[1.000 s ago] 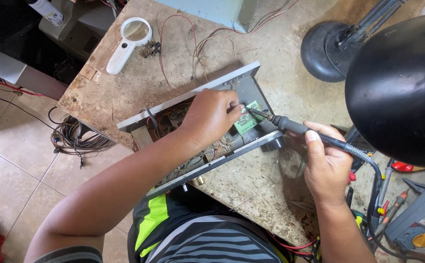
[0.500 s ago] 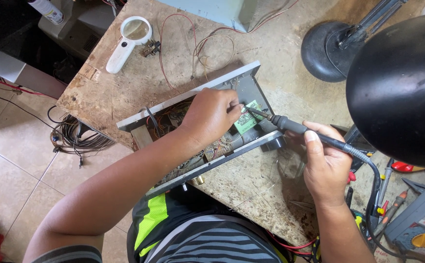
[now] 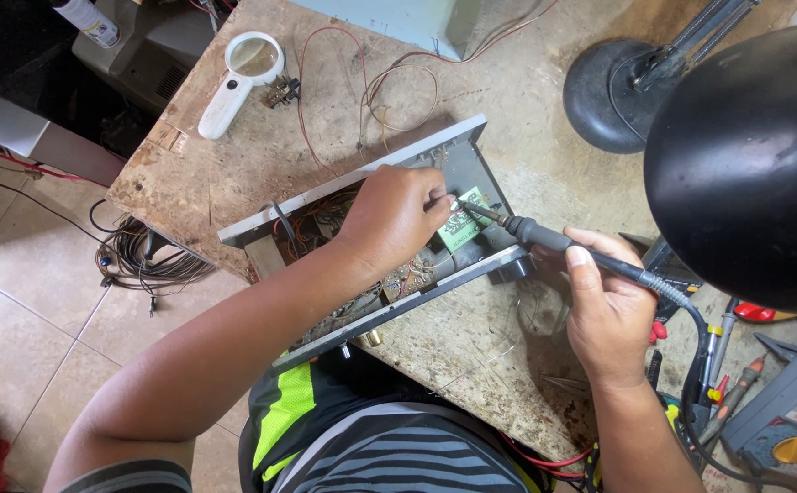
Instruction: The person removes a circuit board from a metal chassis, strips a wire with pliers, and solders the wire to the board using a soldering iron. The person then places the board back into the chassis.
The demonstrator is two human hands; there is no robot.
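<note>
Magnifier (image 3: 238,78), black lamp (image 3: 745,155), perhaps multimeter (image 3: 786,429)

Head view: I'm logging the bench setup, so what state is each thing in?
Chassis: open, wiring exposed.
Soldering iron: held in right hand, tip at green board.
Left hand: inside chassis, fingers at the tip.
Magnifier: lying flat on table.
Lamp: head over bench.

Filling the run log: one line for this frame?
left hand: inside open chassis, at green board | right hand: holds soldering iron, tip at board | bench: magnifier, lamp
</note>
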